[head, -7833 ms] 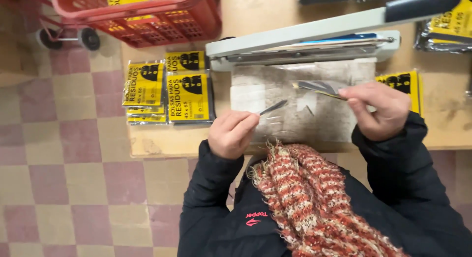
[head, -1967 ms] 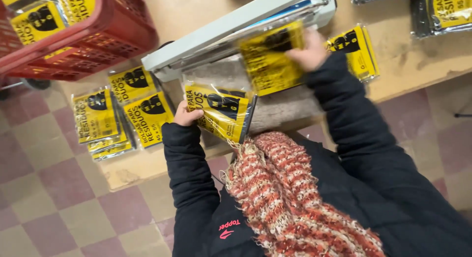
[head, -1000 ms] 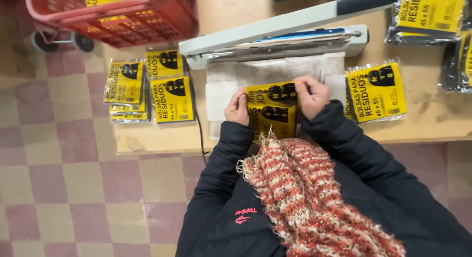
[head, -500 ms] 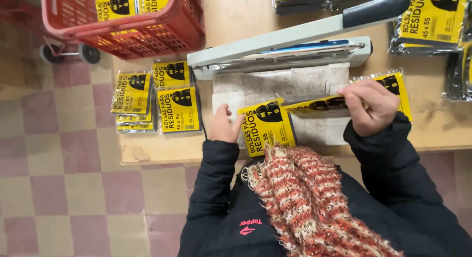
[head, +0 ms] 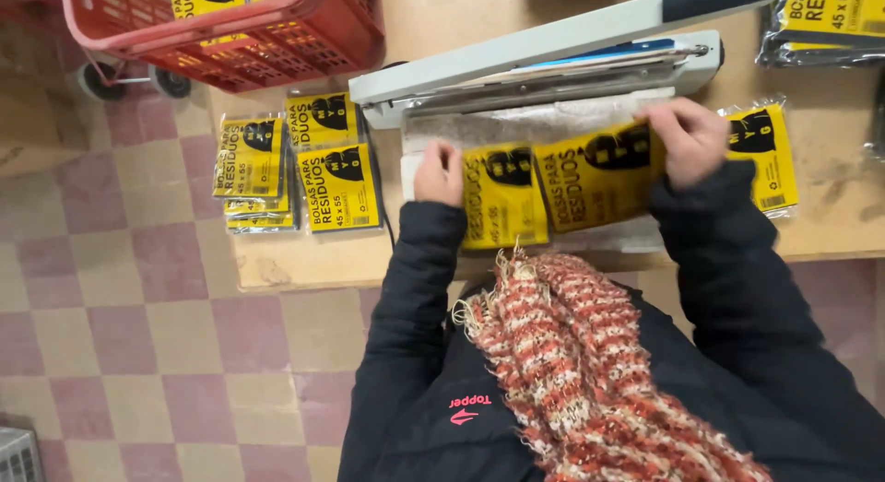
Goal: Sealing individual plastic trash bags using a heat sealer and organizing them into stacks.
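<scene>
Stood at the far left: a red plastic basket [head: 230, 30] on wheels, more yellow packs inside. Lay near it, on the wooden table [head: 304, 261], two low piles of flat yellow bag packets [head: 295, 169], close to the near-left table edge.

Rested right of those: the left hand [head: 439, 173], fingers curled and pressed together over the left edge of the nearer yellow packet [head: 502, 196], pinned flat on the pale cloth in front of the grey heat sealer [head: 535, 63]. Overlapped it at its right edge: a second yellow packet [head: 595, 173], tilted, its far-right end pinched between thumb and bunched fingers of the right hand [head: 687, 141], just near the sealer's bar. Lay further right: one more packet [head: 765, 155].

Judged the main risk: held by one end only, the second packet could have sagged or twisted and met the bar crooked, from the slippery film and the tilt. Also possible: fingertips caught or scorched, so near the bar. Lesser risk: the left piles nudged off the edge by a sleeve.
</scene>
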